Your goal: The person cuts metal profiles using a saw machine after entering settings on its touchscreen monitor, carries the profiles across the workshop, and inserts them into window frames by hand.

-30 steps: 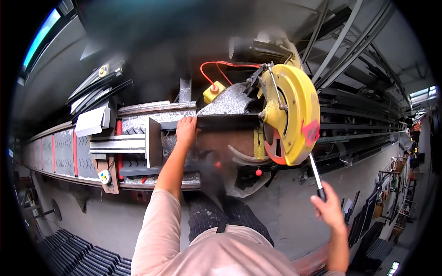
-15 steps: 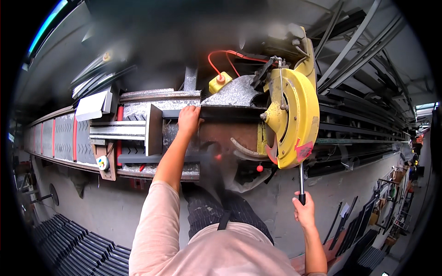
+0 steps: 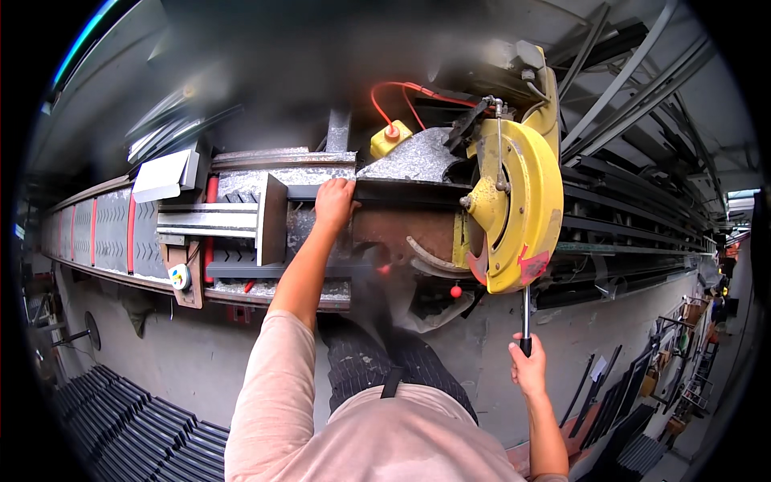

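Note:
A yellow cut-off saw (image 3: 526,205) with a rounded blade guard stands right of centre. My right hand (image 3: 528,365) is closed around the black grip of its lever (image 3: 526,309), thumb up along the side. Under the saw head runs a long dark metal profile (image 3: 405,194), lying lengthwise against the fence. My left hand (image 3: 334,205) is closed over this profile, between the stop plate and the blade guard, with the fingertips on its far side. An upright metal stop plate (image 3: 271,219) stands just left of that hand. The profile's end near the blade is hidden by the saw.
A roller conveyor (image 3: 112,233) with red rollers extends left. Behind the bench sit a yellow container (image 3: 390,140) with a red hose and a white box (image 3: 165,177). Stacked dark profiles (image 3: 144,422) lie lower left; more long bars (image 3: 634,205) fill racks at right.
The whole view has shifted slightly. Both hands keep their holds, and the saw head and profile show no clear movement against the bench.

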A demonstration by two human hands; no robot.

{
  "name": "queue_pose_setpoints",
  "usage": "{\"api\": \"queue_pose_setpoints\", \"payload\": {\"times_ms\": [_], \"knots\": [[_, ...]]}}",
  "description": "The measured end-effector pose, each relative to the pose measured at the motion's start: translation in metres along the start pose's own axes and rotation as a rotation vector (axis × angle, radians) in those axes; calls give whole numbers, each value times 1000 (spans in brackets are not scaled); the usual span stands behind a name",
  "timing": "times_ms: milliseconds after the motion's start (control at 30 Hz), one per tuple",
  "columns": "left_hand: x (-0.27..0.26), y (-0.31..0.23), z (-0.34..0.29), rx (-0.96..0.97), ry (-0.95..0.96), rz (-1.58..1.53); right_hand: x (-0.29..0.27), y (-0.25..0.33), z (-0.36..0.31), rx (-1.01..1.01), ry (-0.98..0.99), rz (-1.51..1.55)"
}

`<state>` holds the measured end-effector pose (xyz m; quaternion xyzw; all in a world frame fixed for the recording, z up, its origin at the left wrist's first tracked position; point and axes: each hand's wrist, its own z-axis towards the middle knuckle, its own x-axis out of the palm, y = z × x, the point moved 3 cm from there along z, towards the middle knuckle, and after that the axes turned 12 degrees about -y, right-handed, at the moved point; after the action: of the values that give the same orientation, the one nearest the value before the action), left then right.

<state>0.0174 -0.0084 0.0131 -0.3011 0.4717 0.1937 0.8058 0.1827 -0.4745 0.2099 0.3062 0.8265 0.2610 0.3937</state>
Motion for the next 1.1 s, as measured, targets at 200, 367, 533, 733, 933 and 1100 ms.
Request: {"api": "queue_pose_setpoints", "payload": {"times_ms": [200,367,533,733,933,1100], "knots": [[0,0,0,-8,26,13,2,-1,1,11,-16,-11],[0,0,1,1,6,7,4,-4,2,18,-18,-8],[0,0,2,3,8,4,7,-10,5,15,-15,5],[0,0,0,-1,18,17,12,-16,7,-8,-18,21],[2,0,0,-3,24,25,19,-34,16,-8,-31,24],[0,1,1,11,7,15,33,-54,31,-5,-62,35]]}}
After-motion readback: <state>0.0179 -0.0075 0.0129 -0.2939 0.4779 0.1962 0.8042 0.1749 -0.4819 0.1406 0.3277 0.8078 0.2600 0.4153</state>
